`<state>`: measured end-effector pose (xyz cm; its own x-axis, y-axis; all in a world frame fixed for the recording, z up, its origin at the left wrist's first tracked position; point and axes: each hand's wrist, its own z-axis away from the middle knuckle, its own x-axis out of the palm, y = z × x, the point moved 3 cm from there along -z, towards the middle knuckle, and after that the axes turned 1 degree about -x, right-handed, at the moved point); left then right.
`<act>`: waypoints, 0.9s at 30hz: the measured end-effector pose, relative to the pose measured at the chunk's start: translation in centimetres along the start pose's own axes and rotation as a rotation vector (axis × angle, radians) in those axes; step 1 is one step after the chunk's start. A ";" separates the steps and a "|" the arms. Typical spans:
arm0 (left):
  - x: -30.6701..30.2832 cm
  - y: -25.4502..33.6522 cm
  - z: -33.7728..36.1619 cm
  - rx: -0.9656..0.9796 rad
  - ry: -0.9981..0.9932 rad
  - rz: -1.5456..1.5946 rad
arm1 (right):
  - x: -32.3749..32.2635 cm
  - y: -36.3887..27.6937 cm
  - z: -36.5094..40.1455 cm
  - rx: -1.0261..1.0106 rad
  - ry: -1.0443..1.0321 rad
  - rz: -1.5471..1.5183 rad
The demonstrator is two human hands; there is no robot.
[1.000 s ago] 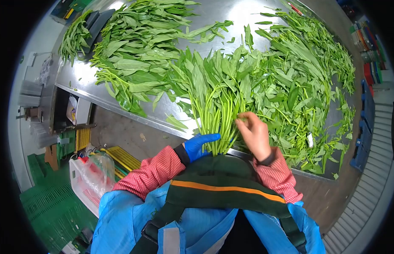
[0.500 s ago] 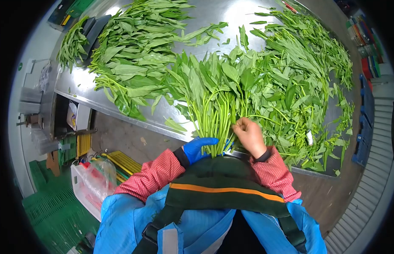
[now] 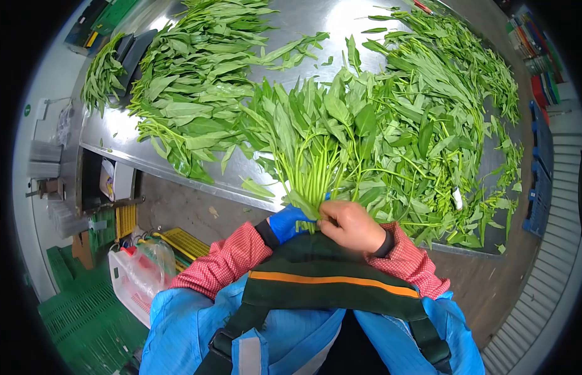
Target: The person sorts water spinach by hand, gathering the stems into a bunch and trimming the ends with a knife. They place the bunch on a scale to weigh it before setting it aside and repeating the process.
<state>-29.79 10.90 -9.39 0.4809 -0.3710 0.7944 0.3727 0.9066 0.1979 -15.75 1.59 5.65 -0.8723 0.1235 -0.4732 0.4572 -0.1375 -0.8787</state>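
A bunch of water spinach (image 3: 313,169) stands upright in front of me, leaves away from my body and stem ends toward it. My left hand (image 3: 286,224), in a blue glove, is wrapped around the lower stems. My right hand (image 3: 352,226), bare, is closed at the stem ends, its thumb and fingers pinching stems beside the blue glove. A broad leaf (image 3: 302,204) crosses the stems by the left thumb and runs toward the right fingertips. Just what lies between those fingertips is partly hidden.
Loose water spinach (image 3: 422,137) covers the right of the metal table (image 3: 231,180); a neater pile (image 3: 197,94) lies left. A dark tray (image 3: 138,53) stands at the far left. Below are a white basket (image 3: 125,281) with plastic bags and green crates (image 3: 78,312).
My right hand has moved left and down from the bunch's right side to the stem ends, next to my left hand. A broad leaf now lies across the lower stems.
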 end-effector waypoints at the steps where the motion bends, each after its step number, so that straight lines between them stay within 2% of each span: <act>1: -1.7 -0.7 -0.8 0.015 -0.053 0.074 | 0.1 -0.4 0.1 0.009 -0.093 -0.086; 3: 2.6 1.5 0.2 0.204 -0.063 -0.256 | 0.4 -1.3 0.2 0.027 -0.280 -0.257; 4: 3.7 2.0 0.6 0.213 -0.052 -0.290 | 0.3 -0.9 0.4 -0.029 -0.275 -0.291; 5: 4.9 2.4 1.0 0.221 -0.040 -0.325 | -0.6 -0.8 0.8 0.059 -0.178 -0.570; 7: 5.1 2.2 1.6 0.064 0.015 -0.132 | -3.0 -0.7 2.2 0.237 0.033 -1.120; 9: 5.3 2.3 2.0 0.034 0.031 -0.151 | -7.1 0.9 2.4 0.084 0.521 -1.498; 12: 5.1 2.4 1.8 0.016 0.037 -0.137 | -6.6 7.3 5.0 0.631 0.695 -0.600; 13: 5.3 2.5 1.8 0.012 0.040 -0.133 | -4.0 9.9 5.5 0.435 0.612 -0.127; 15: 5.2 2.2 1.9 -0.006 0.041 -0.123 | -2.0 7.6 5.0 0.572 0.382 0.220; 18: 5.3 2.4 1.9 -0.026 0.035 -0.135 | 0.5 8.4 4.3 0.622 0.328 0.294; 21: 5.6 2.6 2.0 -0.023 0.044 -0.162 | 0.8 9.9 4.5 0.486 0.496 -0.246; 22: 5.8 2.6 2.1 -0.015 0.050 -0.161 | 0.9 10.5 5.1 0.681 0.495 -0.655; 25: 5.7 2.4 2.1 -0.001 0.023 -0.160 | 0.7 9.1 5.0 0.784 0.548 -0.516; 27: 6.0 2.5 2.0 -0.006 0.017 -0.129 | 1.9 9.6 4.6 0.788 0.424 -0.417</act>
<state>-27.53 11.35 -2.96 0.4418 -0.4881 0.7527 0.4369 0.8499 0.2948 -13.83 -3.97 -3.44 -0.7326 0.6314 -0.2543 -0.2530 -0.5994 -0.7594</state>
